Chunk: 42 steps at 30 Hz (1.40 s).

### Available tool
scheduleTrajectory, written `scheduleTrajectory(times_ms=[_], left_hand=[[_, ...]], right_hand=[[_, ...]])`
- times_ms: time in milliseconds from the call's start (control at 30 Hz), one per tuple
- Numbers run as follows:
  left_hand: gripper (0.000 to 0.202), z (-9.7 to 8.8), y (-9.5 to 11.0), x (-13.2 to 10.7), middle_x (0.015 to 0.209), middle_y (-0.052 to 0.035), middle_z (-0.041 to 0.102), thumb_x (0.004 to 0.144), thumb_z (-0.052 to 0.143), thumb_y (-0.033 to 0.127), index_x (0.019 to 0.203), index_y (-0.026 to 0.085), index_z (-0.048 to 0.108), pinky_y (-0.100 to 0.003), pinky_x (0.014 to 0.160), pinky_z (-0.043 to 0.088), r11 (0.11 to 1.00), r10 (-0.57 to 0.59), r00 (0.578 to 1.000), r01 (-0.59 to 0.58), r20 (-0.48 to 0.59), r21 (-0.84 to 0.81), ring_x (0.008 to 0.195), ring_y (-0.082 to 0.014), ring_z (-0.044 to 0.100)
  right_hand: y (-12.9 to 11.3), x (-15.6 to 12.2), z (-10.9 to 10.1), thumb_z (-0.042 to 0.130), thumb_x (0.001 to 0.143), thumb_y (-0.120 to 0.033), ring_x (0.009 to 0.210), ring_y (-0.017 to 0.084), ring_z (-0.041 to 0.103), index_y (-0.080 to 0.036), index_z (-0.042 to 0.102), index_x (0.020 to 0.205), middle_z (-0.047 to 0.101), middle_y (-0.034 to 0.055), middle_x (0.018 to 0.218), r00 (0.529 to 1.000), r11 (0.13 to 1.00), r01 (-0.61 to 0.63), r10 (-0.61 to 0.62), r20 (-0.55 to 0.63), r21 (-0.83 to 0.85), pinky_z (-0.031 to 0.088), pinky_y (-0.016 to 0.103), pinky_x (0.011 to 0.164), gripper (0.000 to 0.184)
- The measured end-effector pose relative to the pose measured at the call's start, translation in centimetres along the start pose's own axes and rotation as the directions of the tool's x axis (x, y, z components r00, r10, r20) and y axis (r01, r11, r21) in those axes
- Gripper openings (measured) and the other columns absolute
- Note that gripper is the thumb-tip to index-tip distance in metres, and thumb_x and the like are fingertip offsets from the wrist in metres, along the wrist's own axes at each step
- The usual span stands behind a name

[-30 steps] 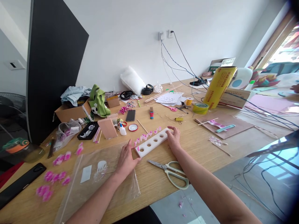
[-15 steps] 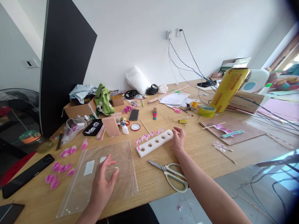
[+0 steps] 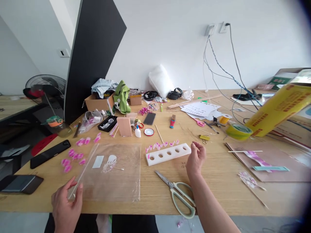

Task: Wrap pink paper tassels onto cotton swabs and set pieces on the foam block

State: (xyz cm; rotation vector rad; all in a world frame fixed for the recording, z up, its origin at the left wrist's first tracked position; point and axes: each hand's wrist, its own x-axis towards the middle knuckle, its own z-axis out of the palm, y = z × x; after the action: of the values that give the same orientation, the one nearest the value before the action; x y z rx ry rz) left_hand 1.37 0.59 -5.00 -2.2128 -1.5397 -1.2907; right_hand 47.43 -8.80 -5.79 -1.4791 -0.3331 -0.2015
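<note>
My left hand [image 3: 66, 202] is at the lower left corner of a clear plastic zip bag [image 3: 126, 187] lying flat on the table, thumb and fingers apart. On the bag are a white rectangle [image 3: 98, 161], a smear of white paste [image 3: 111, 161] and a cotton swab [image 3: 119, 168]. My right hand [image 3: 196, 155] is closed beside the right end of a white block with round holes [image 3: 167, 159]. Whatever its fingertips may pinch is hidden. A row of small pink petals [image 3: 159, 145] runs along the block's far edge. Open scissors [image 3: 178, 194] lie near my right forearm.
Pink-white petal clusters [image 3: 77, 155] and a black phone [image 3: 51, 153] lie to the left. Behind the bag stand a wooden block [image 3: 124, 126] and a glue bottle [image 3: 137, 132]. Brown cardboard [image 3: 267, 158] and a yellow film roll [image 3: 279, 110] occupy the right side.
My left hand has moved from over the bag to its lower left corner, leaving the swab in full view. My right hand stays closed by the block. The view has swung left.
</note>
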Motion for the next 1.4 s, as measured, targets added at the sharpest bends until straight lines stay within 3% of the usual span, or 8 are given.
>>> scheduleTrajectory(times_ms=[200, 767, 900, 967, 1067, 1133, 1267, 1400], left_hand=[[0.043, 1.2, -0.5, -0.5, 0.085, -0.0124, 0.066, 0.086, 0.047, 0.054, 0.102, 0.016, 0.058, -0.050, 0.087, 0.047, 0.994, -0.082, 0.996, 0.083, -0.018, 0.065, 0.084, -0.0325, 0.063], [0.045, 1.7, -0.5, -0.7, 0.094, -0.0194, 0.066, 0.089, 0.047, 0.051, 0.105, 0.010, 0.057, -0.053, 0.092, 0.044, 0.984, 0.017, 0.999, -0.011, -0.035, 0.177, 0.096, -0.0370, 0.061], [0.045, 1.7, -0.1, -0.5, 0.092, -0.0182, 0.066, 0.089, 0.048, 0.051, 0.105, 0.010, 0.057, -0.053, 0.093, 0.044, 0.987, 0.001, 1.000, 0.005, -0.032, 0.162, 0.096, -0.0370, 0.062], [0.045, 1.7, 0.0, -0.5, 0.092, -0.0178, 0.066, 0.089, 0.048, 0.051, 0.105, 0.011, 0.057, -0.053, 0.093, 0.043, 0.988, -0.005, 1.000, 0.009, -0.024, 0.154, 0.096, -0.0366, 0.062], [0.045, 1.6, 0.0, -0.5, 0.093, -0.0176, 0.066, 0.089, 0.049, 0.050, 0.107, 0.010, 0.056, -0.053, 0.094, 0.043, 0.990, 0.003, 1.000, 0.000, -0.024, 0.144, 0.096, -0.0357, 0.061], [0.044, 1.6, -0.1, -0.5, 0.093, -0.0174, 0.066, 0.089, 0.049, 0.049, 0.108, 0.010, 0.056, -0.052, 0.094, 0.044, 0.990, 0.010, 1.000, -0.006, -0.027, 0.139, 0.096, -0.0351, 0.061], [0.041, 1.7, -0.3, -0.7, 0.095, -0.0167, 0.065, 0.090, 0.051, 0.047, 0.109, 0.012, 0.056, -0.051, 0.094, 0.044, 0.992, 0.022, 0.999, -0.019, -0.025, 0.121, 0.098, -0.0342, 0.060], [0.039, 1.9, -0.7, -0.8, 0.098, -0.0173, 0.065, 0.090, 0.053, 0.043, 0.112, 0.011, 0.055, -0.051, 0.096, 0.043, 0.995, 0.053, 0.998, -0.050, -0.027, 0.091, 0.099, -0.0331, 0.060]], right_hand=[[-0.8, -0.3, -0.3, 0.057, 0.081, -0.051, 0.085, 0.020, 0.057, -0.019, 0.060, 0.094, 0.056, 0.0028, 0.090, 1.000, 0.999, 0.011, -0.011, 0.001, 0.044, 0.043, 0.035, 0.077, 0.034], [-7.2, -0.6, -1.7, 0.065, 0.081, -0.028, 0.083, 0.017, 0.056, -0.018, 0.061, 0.086, 0.061, 0.0020, 0.086, 0.992, 0.916, 0.129, -0.123, -0.042, 0.379, 0.041, 0.034, 0.083, 0.012], [-8.5, -1.9, -3.8, 0.061, 0.086, -0.029, 0.078, 0.018, 0.059, -0.018, 0.060, 0.089, 0.062, 0.0028, 0.082, 0.980, 0.951, 0.160, -0.186, 0.076, 0.265, 0.044, 0.034, 0.076, 0.011], [-8.3, -2.9, -5.2, 0.059, 0.089, -0.031, 0.075, 0.018, 0.059, -0.019, 0.060, 0.089, 0.062, 0.0027, 0.080, 0.925, 0.970, 0.220, -0.241, 0.292, 0.102, 0.045, 0.031, 0.070, 0.012], [-6.9, -4.8, -7.2, 0.058, 0.090, -0.032, 0.074, 0.018, 0.059, -0.022, 0.061, 0.087, 0.062, 0.0022, 0.078, 0.683, 0.892, 0.440, -0.256, 0.684, -0.107, 0.046, 0.031, 0.068, 0.012], [-5.6, -6.1, -8.3, 0.056, 0.091, -0.032, 0.077, 0.020, 0.060, -0.023, 0.061, 0.091, 0.063, 0.0033, 0.084, 0.548, 0.810, 0.561, -0.212, 0.809, -0.168, 0.046, 0.032, 0.068, 0.011], [-3.8, -8.2, -10.1, 0.059, 0.089, -0.033, 0.086, 0.024, 0.060, -0.024, 0.060, 0.098, 0.063, 0.0058, 0.095, 0.477, 0.677, 0.683, -0.131, 0.869, -0.273, 0.048, 0.037, 0.073, 0.013], [-3.9, -9.6, -10.9, 0.066, 0.084, -0.033, 0.090, 0.027, 0.057, -0.024, 0.059, 0.100, 0.062, 0.0067, 0.100, 0.472, 0.569, 0.747, -0.089, 0.877, -0.344, 0.047, 0.040, 0.075, 0.019]])
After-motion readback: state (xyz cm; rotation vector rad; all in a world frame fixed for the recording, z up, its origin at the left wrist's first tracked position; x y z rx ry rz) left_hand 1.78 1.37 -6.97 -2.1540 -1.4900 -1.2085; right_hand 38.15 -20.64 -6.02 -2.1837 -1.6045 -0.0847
